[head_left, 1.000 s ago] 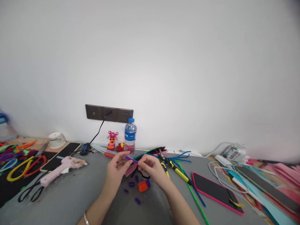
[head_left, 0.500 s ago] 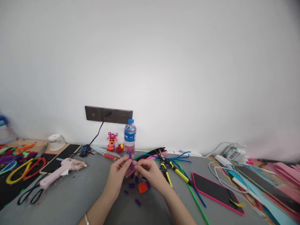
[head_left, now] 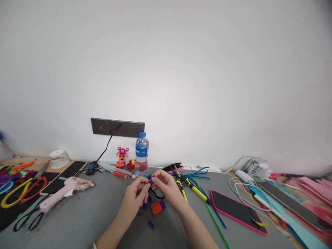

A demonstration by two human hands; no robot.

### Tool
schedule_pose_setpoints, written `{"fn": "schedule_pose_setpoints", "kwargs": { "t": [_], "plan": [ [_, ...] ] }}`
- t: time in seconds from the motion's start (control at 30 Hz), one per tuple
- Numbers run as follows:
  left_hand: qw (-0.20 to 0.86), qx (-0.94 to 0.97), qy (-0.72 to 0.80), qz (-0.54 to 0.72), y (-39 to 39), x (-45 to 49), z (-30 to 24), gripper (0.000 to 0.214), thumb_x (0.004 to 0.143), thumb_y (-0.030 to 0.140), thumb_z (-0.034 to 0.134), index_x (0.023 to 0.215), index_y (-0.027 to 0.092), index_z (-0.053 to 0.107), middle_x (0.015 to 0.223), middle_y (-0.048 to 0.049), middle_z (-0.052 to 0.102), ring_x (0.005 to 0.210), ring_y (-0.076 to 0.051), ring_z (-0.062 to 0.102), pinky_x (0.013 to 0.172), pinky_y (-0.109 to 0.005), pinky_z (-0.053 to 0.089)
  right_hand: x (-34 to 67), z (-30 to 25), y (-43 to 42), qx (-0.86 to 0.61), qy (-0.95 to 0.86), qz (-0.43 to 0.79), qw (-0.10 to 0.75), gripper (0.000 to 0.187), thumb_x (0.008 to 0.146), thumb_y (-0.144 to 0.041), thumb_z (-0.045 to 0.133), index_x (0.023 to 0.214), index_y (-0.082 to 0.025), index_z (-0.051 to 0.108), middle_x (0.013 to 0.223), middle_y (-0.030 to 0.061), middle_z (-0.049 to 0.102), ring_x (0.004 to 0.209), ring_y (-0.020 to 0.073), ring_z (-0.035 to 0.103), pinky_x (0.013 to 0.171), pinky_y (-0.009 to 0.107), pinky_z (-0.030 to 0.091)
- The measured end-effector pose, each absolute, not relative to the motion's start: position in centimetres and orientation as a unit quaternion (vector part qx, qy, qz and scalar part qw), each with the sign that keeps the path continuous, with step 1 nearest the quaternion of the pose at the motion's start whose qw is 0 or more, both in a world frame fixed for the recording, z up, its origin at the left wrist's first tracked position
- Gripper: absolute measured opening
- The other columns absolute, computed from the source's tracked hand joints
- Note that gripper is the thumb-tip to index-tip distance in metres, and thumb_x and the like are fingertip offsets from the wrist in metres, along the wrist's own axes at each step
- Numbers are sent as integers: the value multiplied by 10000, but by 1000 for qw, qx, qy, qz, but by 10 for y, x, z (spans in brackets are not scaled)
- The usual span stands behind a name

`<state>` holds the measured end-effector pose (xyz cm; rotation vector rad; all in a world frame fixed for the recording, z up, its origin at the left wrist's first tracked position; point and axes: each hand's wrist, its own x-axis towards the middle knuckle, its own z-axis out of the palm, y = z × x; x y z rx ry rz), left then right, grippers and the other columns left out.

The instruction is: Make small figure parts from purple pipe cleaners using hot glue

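Observation:
My left hand (head_left: 135, 196) and my right hand (head_left: 167, 188) meet over the grey table mat, fingers pinched together. Between their fingertips is a small purple pipe cleaner piece (head_left: 151, 179), partly covered by the fingers. A black pipe cleaner (head_left: 158, 196) curves out below it, near the right palm; which hand grips it is unclear. Under the hands lies an orange fuzzy block (head_left: 156, 208) with purple at its right side. Loose purple pieces (head_left: 151, 225) are scattered beside it on the mat.
Behind stand a water bottle (head_left: 141, 155) and a pink-orange pipe cleaner figure (head_left: 121, 158). Left are a pink glue gun (head_left: 62, 193), a phone (head_left: 64, 177) and scissors (head_left: 33, 190). Yellow-black pliers (head_left: 193, 186), a green pipe cleaner (head_left: 214, 218) and a pink-edged phone (head_left: 237, 212) lie right.
The purple piece has gone from upright to tilted, and my right fingers have moved up onto it. The black pipe cleaner now shows beneath my hands. The view has shifted slightly.

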<state>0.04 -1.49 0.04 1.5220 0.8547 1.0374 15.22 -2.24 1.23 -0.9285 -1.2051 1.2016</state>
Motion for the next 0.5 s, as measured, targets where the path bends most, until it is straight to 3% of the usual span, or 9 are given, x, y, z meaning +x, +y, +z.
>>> {"fn": "schedule_pose_setpoints", "kwargs": {
  "t": [0.2, 0.5],
  "plan": [
    [548, 644, 338, 413, -15, 0, -1, 293, 855, 485, 548, 796, 202, 500, 417, 90, 462, 350, -67, 324, 378, -161, 245, 148, 20, -29, -330, -457, 602, 566, 193, 738, -325, 718, 718, -185, 587, 740, -4, 547, 688, 142, 494, 670, 240, 407],
    [588, 654, 294, 374, -12, -4, 11, 308, 865, 490, 539, 794, 195, 484, 438, 74, 517, 356, -55, 314, 385, -157, 252, 145, 23, -35, -251, -397, 686, 556, 237, 739, -357, 751, 777, -180, 598, 881, 29, 590, 767, 152, 549, 710, 252, 439]
  ]
}}
